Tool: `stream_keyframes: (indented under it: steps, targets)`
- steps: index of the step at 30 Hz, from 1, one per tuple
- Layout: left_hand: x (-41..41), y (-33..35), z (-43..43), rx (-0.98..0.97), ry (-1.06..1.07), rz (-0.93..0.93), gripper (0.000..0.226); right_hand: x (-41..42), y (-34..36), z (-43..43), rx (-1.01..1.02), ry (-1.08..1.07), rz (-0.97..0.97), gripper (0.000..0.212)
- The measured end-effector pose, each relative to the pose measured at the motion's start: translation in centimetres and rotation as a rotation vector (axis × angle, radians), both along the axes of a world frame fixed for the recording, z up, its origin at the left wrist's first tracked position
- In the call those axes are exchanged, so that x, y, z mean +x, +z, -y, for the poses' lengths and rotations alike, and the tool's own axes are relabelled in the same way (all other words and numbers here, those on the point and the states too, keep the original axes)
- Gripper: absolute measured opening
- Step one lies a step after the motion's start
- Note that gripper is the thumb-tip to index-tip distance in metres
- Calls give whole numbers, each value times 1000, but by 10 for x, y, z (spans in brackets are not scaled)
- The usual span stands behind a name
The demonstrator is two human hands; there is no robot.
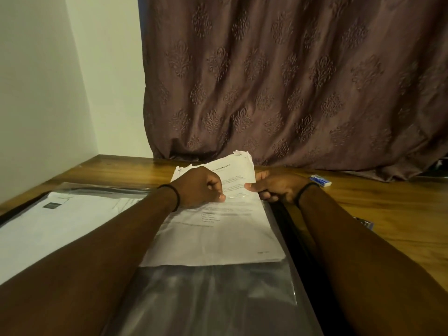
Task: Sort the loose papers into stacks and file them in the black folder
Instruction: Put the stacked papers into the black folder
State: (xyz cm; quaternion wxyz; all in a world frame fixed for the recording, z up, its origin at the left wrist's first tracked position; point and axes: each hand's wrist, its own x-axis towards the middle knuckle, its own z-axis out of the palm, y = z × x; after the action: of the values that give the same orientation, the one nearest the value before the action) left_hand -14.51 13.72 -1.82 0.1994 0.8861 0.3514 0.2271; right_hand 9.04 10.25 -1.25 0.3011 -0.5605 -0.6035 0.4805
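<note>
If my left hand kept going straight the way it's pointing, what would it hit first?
Probably the curtain at the far edge of the table. The left hand grips the papers, which would travel with it; depth is unclear.

The curtain [291,81] at twelve o'clock is mauve-brown with embossed floral medallions. The desk [375,202] shows honey-brown wood grain. White papers [218,238] bear black print; black folder [298,238]; blue-and-white box [320,180] at two o'clock.

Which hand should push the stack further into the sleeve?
Likely right: the right hand pinches the paper stack at its exposed right edge, while the left hand seems to pinch the clear sleeve at its mouth.
</note>
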Motion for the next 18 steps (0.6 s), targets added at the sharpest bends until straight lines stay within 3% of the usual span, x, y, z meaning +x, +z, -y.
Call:
stream_keyframes:
  steps: [4, 8, 13, 18]
  targets:
    - [1, 1, -1, 18, -16, 71, 16, 0, 3, 5, -21, -57, -30, 21]
    - [-10, 10, -2, -57, -69, -67, 16, 1, -8, -3, 63, -165, -78, 30]
    - [-32, 14, -10, -145, -16, -114, 18, 6, 0, -4, -25, -13, -26, 32]
    - [-22, 8, -2, -123, -29, -58, 21, 10, -3, -16, -174, -35, 62, 67]
